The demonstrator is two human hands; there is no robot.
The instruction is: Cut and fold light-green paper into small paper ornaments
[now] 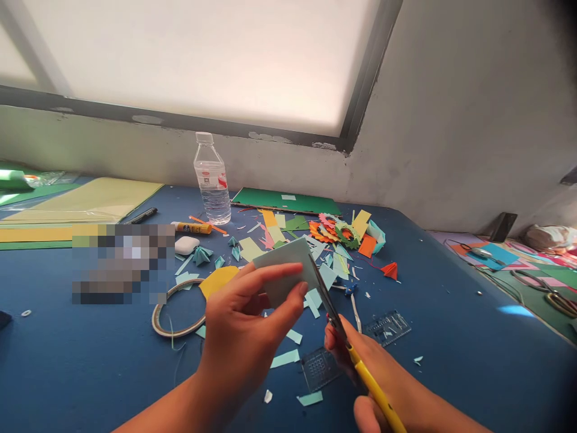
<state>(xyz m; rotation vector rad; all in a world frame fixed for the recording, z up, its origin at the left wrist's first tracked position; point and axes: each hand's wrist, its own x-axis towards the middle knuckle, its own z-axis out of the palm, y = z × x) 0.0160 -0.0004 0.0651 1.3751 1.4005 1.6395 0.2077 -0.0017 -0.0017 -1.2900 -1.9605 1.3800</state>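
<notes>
My left hand [252,325] pinches a square of pale blue-green paper [283,264] between thumb and fingers, held up above the table. My right hand [374,361] grips a pair of scissors [345,337] with yellow handles. Their dark blades point up and away, along the right edge of the paper; whether they are cutting into it I cannot tell. Beneath both hands lie strips and scraps of the same paper, such as a strip [285,359]. A clear plastic stencil [318,368] is partly hidden behind my right hand.
A water bottle [211,180] stands near the wall. Beside it lie a glue stick [193,228], a white case [186,245] and a tape roll [157,319]. Several coloured paper gears [325,228] and scraps cover the blue table's [451,337] middle. Stacked paper sheets [99,195] lie left.
</notes>
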